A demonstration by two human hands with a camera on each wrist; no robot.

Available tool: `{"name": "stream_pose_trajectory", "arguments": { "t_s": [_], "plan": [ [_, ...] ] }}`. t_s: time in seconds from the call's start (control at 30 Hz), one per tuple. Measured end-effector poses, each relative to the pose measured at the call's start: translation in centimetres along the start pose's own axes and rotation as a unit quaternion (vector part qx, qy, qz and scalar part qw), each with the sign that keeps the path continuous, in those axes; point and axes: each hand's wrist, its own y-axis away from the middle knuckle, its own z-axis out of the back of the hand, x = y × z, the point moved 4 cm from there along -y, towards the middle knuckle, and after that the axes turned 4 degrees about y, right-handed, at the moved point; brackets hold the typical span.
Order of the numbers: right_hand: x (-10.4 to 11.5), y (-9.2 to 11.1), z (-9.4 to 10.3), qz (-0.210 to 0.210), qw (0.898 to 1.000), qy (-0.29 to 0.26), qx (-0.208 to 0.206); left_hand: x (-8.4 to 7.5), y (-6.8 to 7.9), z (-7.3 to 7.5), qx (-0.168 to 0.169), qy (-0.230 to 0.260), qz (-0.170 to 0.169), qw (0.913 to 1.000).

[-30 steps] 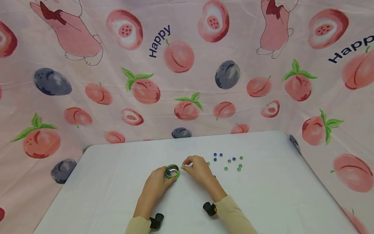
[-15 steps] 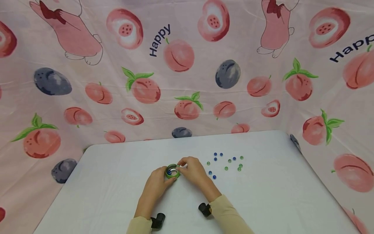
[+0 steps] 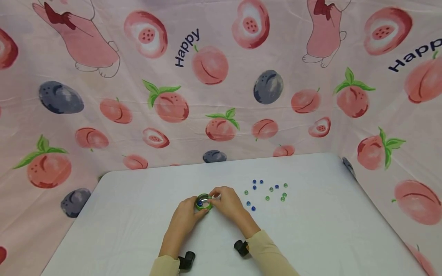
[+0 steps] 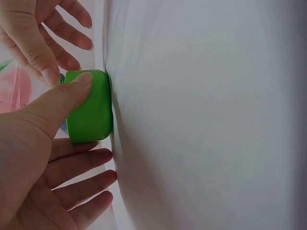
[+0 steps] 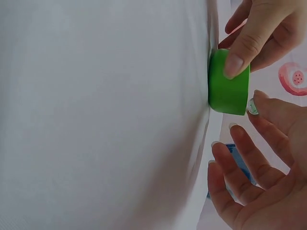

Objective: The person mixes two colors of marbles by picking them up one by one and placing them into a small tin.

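Observation:
A small round green tin with a shiny inside stands on the white table, its mouth upward. My left hand grips it, thumb along the near side and fingers around the back. Blue marbles lie in the bottom of the tin. My right hand is at the tin's right rim, thumb and forefinger pinching a green glass marble. Its other fingers are spread loosely, as the right wrist view shows.
Right of the hands, several loose blue marbles and green marbles are scattered on the white table. A fruit-printed pink cloth hangs behind and along the sides of the table.
My right hand has moved left with the green marble, from beside the tin to its rim, and has stayed there over the last half second. The left hand still holds the tin.

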Motion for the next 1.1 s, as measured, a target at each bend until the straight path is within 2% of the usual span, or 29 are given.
{"name": "stream_pose_trajectory", "arguments": {
  "t_s": [0.53, 0.8, 1.1],
  "plan": [
    [-0.4, 0.5, 0.1, -0.007, 1.0, -0.011, 0.001, 0.1, -0.1, -0.1, 0.01, -0.004, 0.01, 0.9999],
    [-0.3, 1.4, 1.3, -0.008, 1.0, 0.019, -0.005, -0.1, -0.2, -0.2, 0.017, -0.002, 0.013, 0.9998],
    [-0.1, 2.6, 2.9, 0.003, 0.999, 0.049, -0.016, 0.2, 0.0, -0.2, 0.009, 0.001, 0.016, 0.9998]
  ]
}}
